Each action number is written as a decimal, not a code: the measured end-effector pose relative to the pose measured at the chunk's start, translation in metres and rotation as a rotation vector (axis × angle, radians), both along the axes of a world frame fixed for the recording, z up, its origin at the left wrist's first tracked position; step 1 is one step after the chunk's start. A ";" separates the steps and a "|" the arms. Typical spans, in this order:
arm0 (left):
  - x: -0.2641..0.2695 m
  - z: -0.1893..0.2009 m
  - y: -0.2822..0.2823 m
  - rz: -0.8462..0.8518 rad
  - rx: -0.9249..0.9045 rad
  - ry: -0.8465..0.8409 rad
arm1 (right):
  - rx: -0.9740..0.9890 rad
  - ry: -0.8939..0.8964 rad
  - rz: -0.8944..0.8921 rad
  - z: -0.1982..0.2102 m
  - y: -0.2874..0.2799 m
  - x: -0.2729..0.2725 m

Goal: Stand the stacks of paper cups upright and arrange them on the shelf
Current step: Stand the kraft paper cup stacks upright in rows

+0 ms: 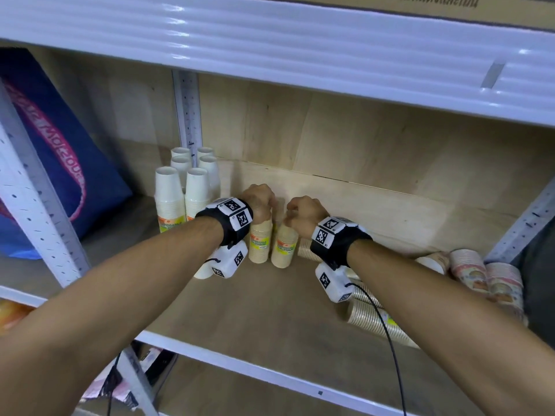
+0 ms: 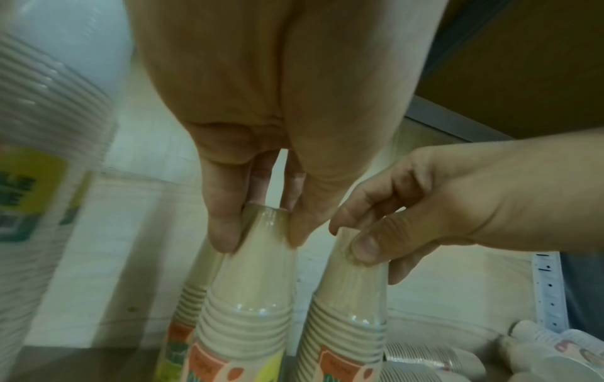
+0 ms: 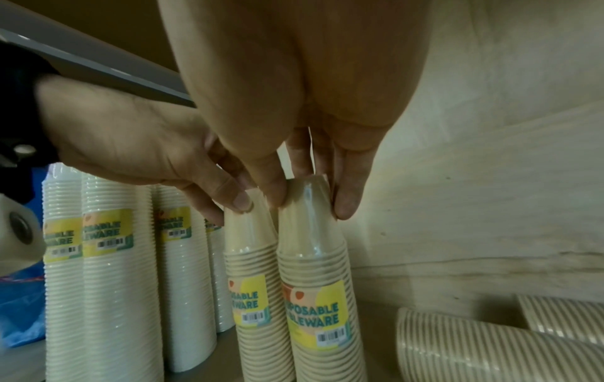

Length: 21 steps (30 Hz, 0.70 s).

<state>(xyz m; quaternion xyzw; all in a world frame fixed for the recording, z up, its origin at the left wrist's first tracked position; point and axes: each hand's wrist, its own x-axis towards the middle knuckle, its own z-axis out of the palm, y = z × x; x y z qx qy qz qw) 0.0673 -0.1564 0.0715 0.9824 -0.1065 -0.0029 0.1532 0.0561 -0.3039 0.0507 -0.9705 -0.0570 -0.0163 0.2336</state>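
Two tan paper-cup stacks in clear wrap with yellow labels stand upright side by side on the wooden shelf (image 1: 270, 301). My left hand (image 1: 264, 211) (image 2: 261, 232) pinches the top of the left tan stack (image 1: 259, 244) (image 2: 251, 297) (image 3: 250, 258). My right hand (image 1: 289, 219) (image 3: 309, 201) pinches the top of the right tan stack (image 1: 283, 247) (image 3: 314, 258) (image 2: 349, 297). Both stacks' bottoms rest on the shelf. Another tan stack (image 2: 191, 292) stands just behind the left one.
Several white cup stacks (image 1: 180, 187) (image 3: 108, 258) stand upright at the back left. Striped stacks (image 1: 378, 319) (image 3: 490, 349) and patterned stacks (image 1: 480, 271) lie on their sides at the right. A blue bag (image 1: 54, 163) fills the neighbouring bay. The upper shelf (image 1: 270, 55) hangs low overhead.
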 end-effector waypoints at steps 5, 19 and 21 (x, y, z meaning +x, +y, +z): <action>0.002 -0.010 0.013 0.052 -0.008 -0.015 | 0.014 0.006 0.031 -0.008 0.018 0.012; 0.013 -0.013 0.018 0.065 -0.057 -0.024 | 0.042 -0.028 0.047 -0.015 0.014 0.021; 0.016 -0.008 0.017 0.053 -0.078 -0.038 | 0.029 -0.017 0.023 -0.011 0.007 0.022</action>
